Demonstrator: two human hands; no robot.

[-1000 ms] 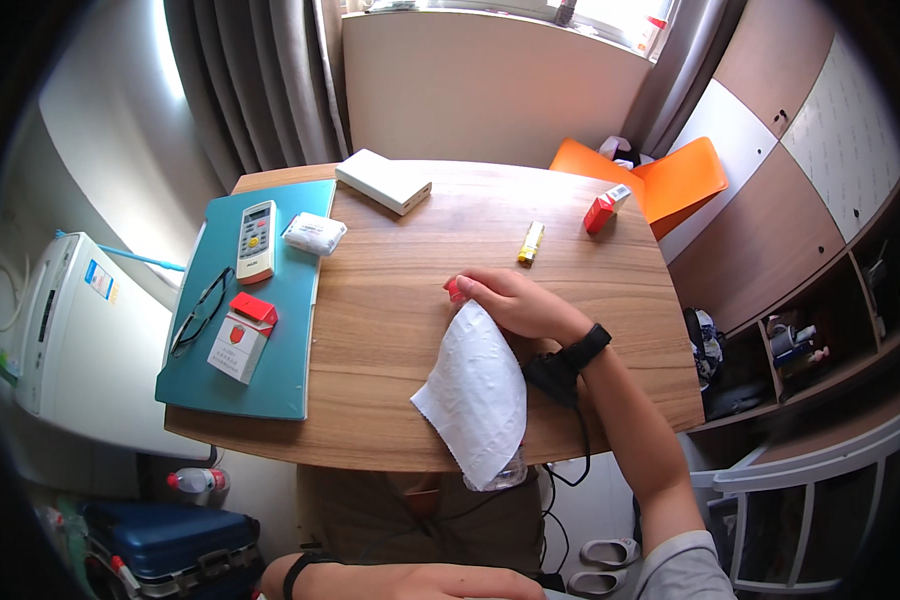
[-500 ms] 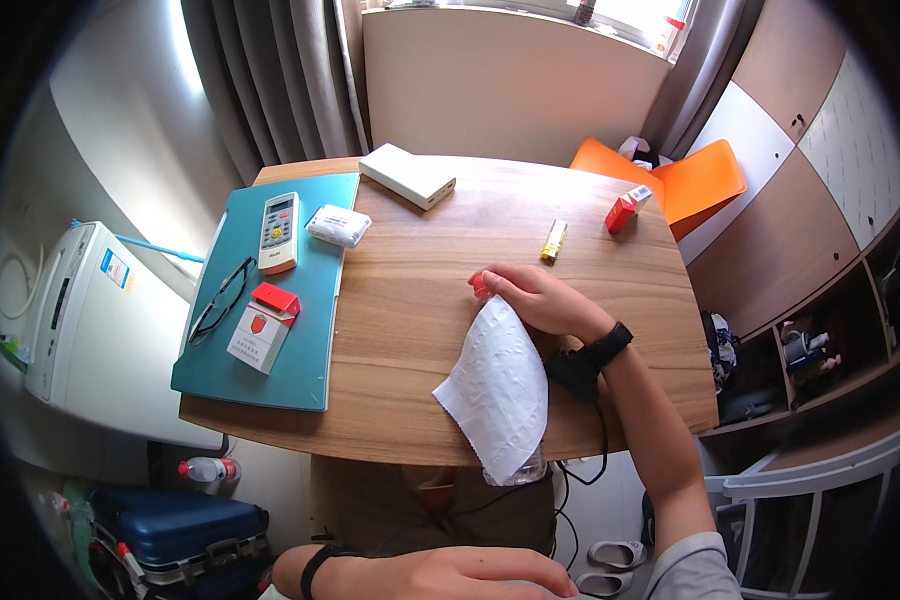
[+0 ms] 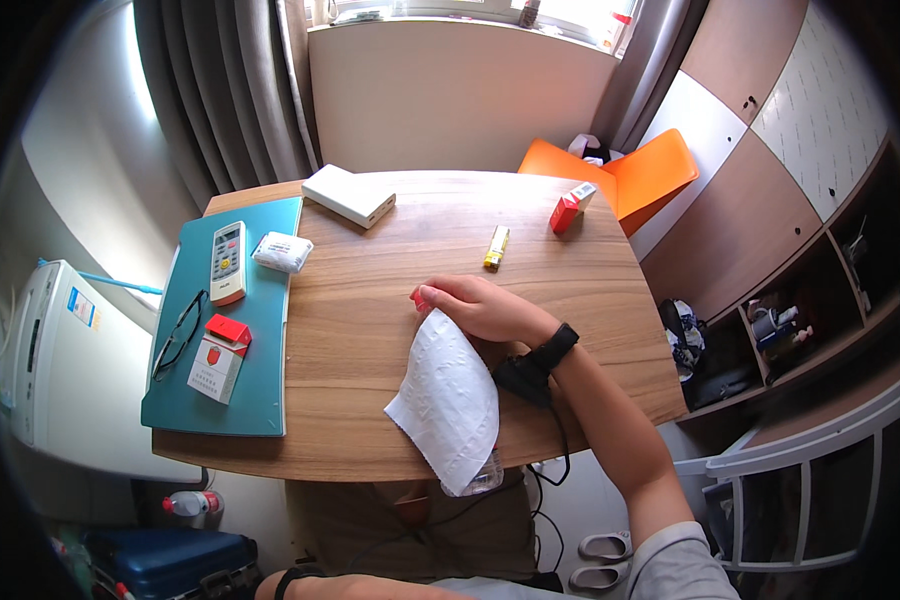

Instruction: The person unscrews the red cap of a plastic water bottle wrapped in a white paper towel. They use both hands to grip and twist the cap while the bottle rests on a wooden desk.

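My right hand (image 3: pixel 485 305) is closed around the red-capped neck of a clear plastic bottle (image 3: pixel 488 478). A white paper towel (image 3: pixel 448 395) drapes over most of the bottle, hiding its body. The red cap (image 3: pixel 419 298) shows at my fingertips, and the clear base pokes out past the table's front edge. At the bottom rim lies my left hand (image 3: pixel 400 589), only its back and banded wrist showing; the fingers are out of sight. A yellow lighter (image 3: pixel 496 248) lies beyond my right hand.
On the wooden table (image 3: pixel 350 330), a teal folder (image 3: pixel 260 400) bears a remote control (image 3: pixel 228 262), glasses (image 3: pixel 180 335), a cigarette pack (image 3: pixel 219 360) and a white packet (image 3: pixel 282 252). Behind are a white power bank (image 3: pixel 348 196) and a red-and-white box (image 3: pixel 572 208). A black cable (image 3: pixel 562 440) hangs by my right wrist.
The whole view has shifted, so the table and its things sit further left. My left hand has slipped lower, its fingers leaving the picture. My right hand keeps its hold on the bottle.
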